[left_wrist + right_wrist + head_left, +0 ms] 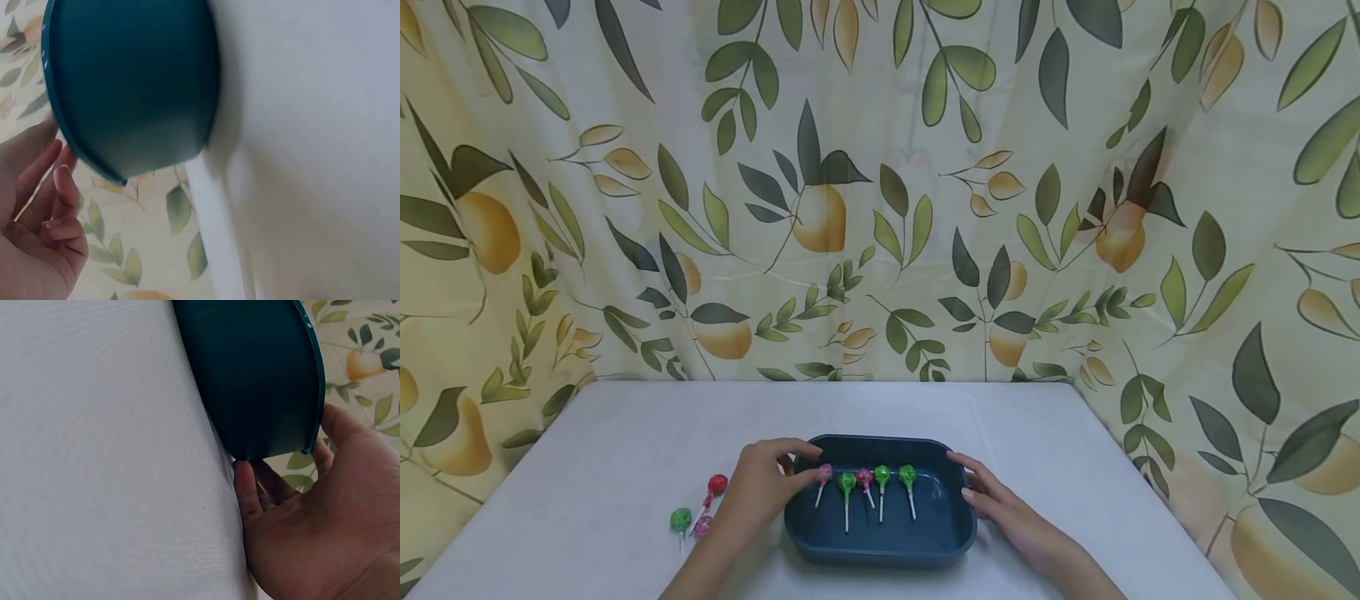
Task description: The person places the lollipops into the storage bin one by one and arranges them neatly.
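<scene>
On the desk, far left: a green lollipop, a red lollipop and a purple lollipop are lying loose, near the left forearm and outside the tray.
Left hand: it is reaching over the tray's left rim, fingers bent, thumb and forefinger apparently pinching the head of a pale pink lollipop, probably to set its angle while leaving the stick free.
Left wrist view: other fingers are curling outside the wall, which the head view is hiding; the pinch and the candy are not showing here.
Blue tray: beside the pale pink one, green, pink, green and green lollipops are lying in a row, heads away from the person, sticks towards, seemingly for tidiness.
Right hand: it is resting loosely spread against the tray's right end, holding no lollipop, likely steadying it.
Right wrist view: a finger is touching low on the wall, near the desk, a contact the head view is not revealing.
</scene>
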The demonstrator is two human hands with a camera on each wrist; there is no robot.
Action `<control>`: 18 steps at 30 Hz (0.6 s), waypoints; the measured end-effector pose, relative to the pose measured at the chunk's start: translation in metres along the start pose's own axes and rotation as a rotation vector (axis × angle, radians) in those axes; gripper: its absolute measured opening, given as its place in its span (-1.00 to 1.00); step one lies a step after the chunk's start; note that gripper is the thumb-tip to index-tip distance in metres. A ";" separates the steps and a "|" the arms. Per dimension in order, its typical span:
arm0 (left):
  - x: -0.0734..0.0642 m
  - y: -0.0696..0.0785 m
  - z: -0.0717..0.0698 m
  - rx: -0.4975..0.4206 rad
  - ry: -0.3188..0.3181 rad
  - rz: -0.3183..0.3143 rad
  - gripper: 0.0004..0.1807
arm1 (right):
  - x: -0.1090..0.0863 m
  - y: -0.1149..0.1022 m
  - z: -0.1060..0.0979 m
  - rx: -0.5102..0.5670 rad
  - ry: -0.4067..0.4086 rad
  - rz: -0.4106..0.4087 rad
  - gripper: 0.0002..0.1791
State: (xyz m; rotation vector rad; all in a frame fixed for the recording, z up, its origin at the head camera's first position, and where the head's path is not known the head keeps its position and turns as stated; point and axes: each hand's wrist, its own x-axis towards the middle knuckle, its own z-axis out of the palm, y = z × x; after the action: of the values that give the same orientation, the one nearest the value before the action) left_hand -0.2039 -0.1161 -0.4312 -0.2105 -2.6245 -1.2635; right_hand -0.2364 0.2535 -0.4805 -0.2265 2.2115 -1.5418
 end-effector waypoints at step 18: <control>0.004 -0.039 -0.056 0.004 0.046 -0.089 -0.76 | -0.002 0.000 0.002 0.012 -0.006 -0.019 -0.35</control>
State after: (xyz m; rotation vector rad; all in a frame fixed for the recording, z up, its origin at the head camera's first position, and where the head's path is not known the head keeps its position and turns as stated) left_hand -0.2088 -0.1841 -0.4252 -0.0634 -2.6241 -1.2749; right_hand -0.2343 0.2524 -0.4802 -0.2493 2.2010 -1.5618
